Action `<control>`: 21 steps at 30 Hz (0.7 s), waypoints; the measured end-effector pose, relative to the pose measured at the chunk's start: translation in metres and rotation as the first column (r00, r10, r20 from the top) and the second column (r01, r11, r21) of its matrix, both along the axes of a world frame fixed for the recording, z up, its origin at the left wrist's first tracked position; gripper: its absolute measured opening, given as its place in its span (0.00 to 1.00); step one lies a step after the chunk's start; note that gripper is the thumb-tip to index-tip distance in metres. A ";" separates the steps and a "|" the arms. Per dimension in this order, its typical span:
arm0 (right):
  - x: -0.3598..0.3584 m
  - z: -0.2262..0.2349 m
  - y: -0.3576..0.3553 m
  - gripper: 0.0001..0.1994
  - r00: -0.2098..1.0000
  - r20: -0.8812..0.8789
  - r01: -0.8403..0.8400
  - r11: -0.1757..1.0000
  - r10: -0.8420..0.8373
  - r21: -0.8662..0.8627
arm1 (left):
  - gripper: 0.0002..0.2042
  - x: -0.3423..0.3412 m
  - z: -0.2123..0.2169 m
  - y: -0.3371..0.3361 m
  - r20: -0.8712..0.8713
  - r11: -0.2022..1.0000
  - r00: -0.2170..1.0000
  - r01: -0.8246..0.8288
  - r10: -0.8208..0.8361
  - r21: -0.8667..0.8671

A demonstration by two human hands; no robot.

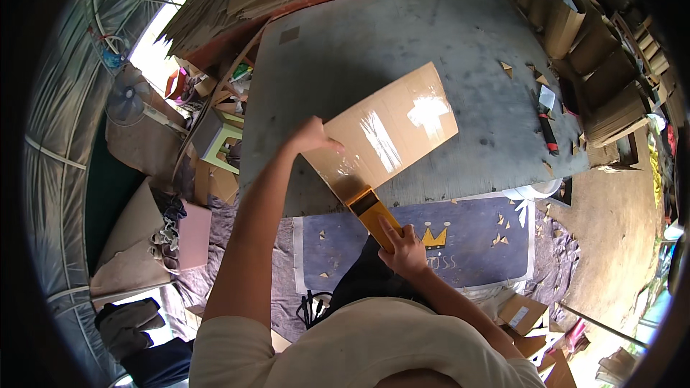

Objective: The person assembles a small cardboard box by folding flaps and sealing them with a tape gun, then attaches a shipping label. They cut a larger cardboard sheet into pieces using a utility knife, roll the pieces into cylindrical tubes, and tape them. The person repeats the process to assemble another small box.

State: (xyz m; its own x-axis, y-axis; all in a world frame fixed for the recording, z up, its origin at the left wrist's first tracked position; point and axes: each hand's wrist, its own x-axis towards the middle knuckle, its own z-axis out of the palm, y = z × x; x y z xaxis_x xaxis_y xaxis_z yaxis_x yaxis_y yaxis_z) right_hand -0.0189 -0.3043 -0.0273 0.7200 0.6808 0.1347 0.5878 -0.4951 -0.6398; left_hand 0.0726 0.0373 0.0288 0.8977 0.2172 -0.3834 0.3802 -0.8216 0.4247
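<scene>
A flat brown cardboard piece [395, 107] with strips of shiny clear tape lies tilted across the near half of the grey table [345, 43]. My left hand [316, 138] grips its left edge, with the thumb on top and the other fingers mostly hidden. In my right hand [405, 253] is a long yellow hand tool [375, 221] with a dark slot in its top. The far end of this tool meets the cardboard's near corner, just past the table's front edge. What the tool does at that corner is hidden.
A black-and-red tool [548, 133] and small cardboard scraps [507, 69] lie at the table's right. Stacked cardboard [614, 107] stands beyond. A fan [131, 100] is at the left. Below the table spreads a blue mat [474, 237] with a crown print.
</scene>
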 end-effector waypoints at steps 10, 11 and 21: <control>0.027 0.038 0.051 0.38 0.989 0.146 -0.011 0.992 -0.007 0.122 | 0.34 0.059 0.002 0.127 -0.112 0.904 0.988 -0.143 0.106 -0.403; 0.032 0.042 0.062 0.39 0.989 0.148 -0.008 0.991 -0.012 0.132 | 0.32 0.066 0.000 0.135 -0.107 0.899 0.989 -0.141 0.106 -0.415; 0.111 0.063 0.189 0.41 0.985 0.172 -0.025 0.999 0.019 0.030 | 0.26 0.043 0.001 0.150 0.173 0.740 0.931 -0.133 0.322 -0.659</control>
